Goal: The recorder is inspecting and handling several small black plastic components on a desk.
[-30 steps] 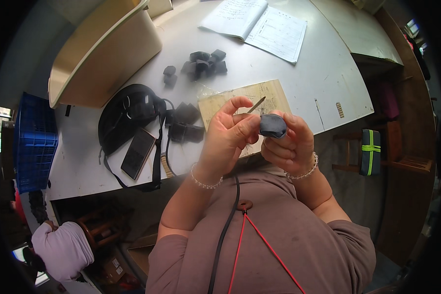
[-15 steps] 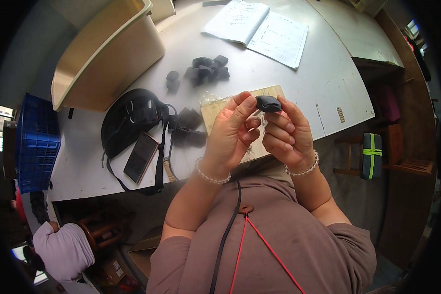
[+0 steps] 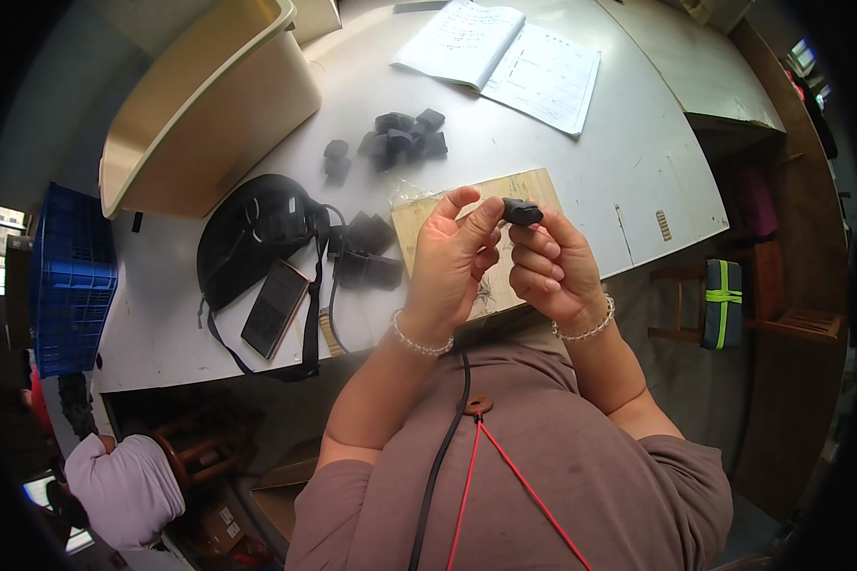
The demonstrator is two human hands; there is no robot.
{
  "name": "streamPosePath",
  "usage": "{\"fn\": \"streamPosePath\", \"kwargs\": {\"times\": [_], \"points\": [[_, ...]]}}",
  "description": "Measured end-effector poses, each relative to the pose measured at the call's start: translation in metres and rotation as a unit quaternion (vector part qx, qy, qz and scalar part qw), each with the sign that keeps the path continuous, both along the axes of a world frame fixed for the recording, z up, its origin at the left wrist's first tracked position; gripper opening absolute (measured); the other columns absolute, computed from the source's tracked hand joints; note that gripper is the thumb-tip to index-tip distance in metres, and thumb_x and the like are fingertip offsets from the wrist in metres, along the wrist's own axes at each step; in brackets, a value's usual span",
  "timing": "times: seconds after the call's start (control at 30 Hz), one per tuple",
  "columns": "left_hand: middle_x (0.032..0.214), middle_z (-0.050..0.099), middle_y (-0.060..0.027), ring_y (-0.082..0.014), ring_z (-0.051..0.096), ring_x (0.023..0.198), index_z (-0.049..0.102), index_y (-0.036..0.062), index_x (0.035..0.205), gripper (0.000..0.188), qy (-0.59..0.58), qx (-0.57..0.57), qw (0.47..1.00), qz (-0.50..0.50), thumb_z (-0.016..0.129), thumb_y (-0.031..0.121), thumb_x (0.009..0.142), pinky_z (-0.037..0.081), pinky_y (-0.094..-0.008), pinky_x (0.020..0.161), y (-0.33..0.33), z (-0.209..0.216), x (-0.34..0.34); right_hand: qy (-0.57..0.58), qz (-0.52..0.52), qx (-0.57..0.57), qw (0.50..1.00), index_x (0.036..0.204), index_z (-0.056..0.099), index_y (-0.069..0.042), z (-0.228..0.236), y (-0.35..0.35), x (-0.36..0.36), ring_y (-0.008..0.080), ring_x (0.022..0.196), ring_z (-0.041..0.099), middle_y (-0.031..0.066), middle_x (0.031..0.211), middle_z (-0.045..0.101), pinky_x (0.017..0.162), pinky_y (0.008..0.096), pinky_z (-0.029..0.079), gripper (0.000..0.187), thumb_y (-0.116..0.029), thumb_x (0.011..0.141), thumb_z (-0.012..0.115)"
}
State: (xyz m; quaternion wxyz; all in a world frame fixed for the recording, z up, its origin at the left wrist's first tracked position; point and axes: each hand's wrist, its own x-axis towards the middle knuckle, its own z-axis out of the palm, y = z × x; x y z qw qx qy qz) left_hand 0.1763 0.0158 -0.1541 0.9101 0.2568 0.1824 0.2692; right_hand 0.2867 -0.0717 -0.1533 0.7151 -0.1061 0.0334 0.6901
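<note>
The small black part (image 3: 522, 211) sits pinched at your fingertips, raised above the near edge of the white table (image 3: 581, 162) and over the wooden board (image 3: 533, 186) that lies there. Your right hand (image 3: 554, 271) grips it from below and behind, fingers curled and closed on it, a bead bracelet at that wrist. Your left hand (image 3: 452, 262) meets it from the left, thumb and forefinger pressed against its end while the other fingers fold loosely. Further in on the table, a heap of similar black parts (image 3: 402, 136) lies toward the middle, and two larger black pieces (image 3: 367, 252) rest just left of the board. A black strapped pouch (image 3: 257, 233) and a dark phone (image 3: 274, 306) lie near the table's left near corner. A beige tub (image 3: 209, 105) stands at the far left, and an open notebook (image 3: 505, 57) lies by the far edge.
</note>
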Motion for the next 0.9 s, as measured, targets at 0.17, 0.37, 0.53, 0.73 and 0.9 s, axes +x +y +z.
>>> {"fn": "streamPosePath", "kwargs": {"times": [0.17,0.37,0.53,0.73,0.9], "points": [[0.078,0.055,0.0018,-0.0049,0.05,0.063,0.048,0.0114,0.103,0.023,0.012,0.017,1.0,0.009,0.061,0.013,0.085,0.038,-0.0152,0.049,-0.004,0.001,0.0,-0.062,-0.028,-0.011,0.998,0.08,0.049,-0.007,0.002,-0.001,0.0,0.0039,0.035,0.029,-0.0053,0.05,0.033,0.03,0.0179,0.03,0.024,-0.023,0.095,0.039],[0.076,0.053,0.0034,-0.0017,0.042,0.062,0.052,0.0052,0.107,0.021,0.013,0.047,0.999,0.022,0.054,0.016,0.089,0.036,-0.0157,0.052,-0.01,0.003,0.0,-0.065,-0.02,0.047,0.997,0.089,0.053,-0.004,0.012,-0.006,-0.004,0.0031,0.035,0.032,-0.0035,0.055,0.046,0.03,0.0175,0.03,0.02,-0.019,0.094,0.041],[0.088,0.055,-0.0016,-0.0048,0.047,0.073,0.059,0.0035,0.107,0.02,-0.002,0.275,0.96,0.052,0.051,0.01,0.09,0.041,-0.0163,0.06,-0.005,0.002,-0.007,-0.069,-0.013,0.009,0.998,0.094,0.053,-0.004,0.007,-0.01,-0.004,0.0035,0.035,0.032,-0.0039,0.056,0.046,0.03,0.0178,0.031,0.023,-0.022,0.095,0.039],[0.09,0.06,-0.0054,-0.0095,0.056,0.086,0.063,0.0004,0.096,0.014,0.013,0.376,0.915,0.144,0.06,0.007,0.083,0.046,-0.0207,0.071,-0.004,-0.003,-0.004,0.022,0.032,0.069,0.997,0.094,0.053,-0.004,0.012,-0.007,-0.013,0.0031,0.037,0.032,-0.005,0.053,0.042,0.032,0.0182,0.033,0.024,-0.023,0.096,0.038],[0.091,0.062,-0.0056,-0.0085,0.056,0.081,0.063,-0.0002,0.094,0.014,0.031,0.358,0.923,0.136,0.059,0.009,0.085,0.045,-0.0195,0.07,-0.004,-0.014,0.004,0.011,-0.015,0.074,0.997,0.093,0.053,-0.005,-0.008,-0.001,-0.012,0.0034,0.038,0.032,-0.0052,0.055,0.041,0.033,0.0178,0.034,0.026,-0.025,0.096,0.038]]}}
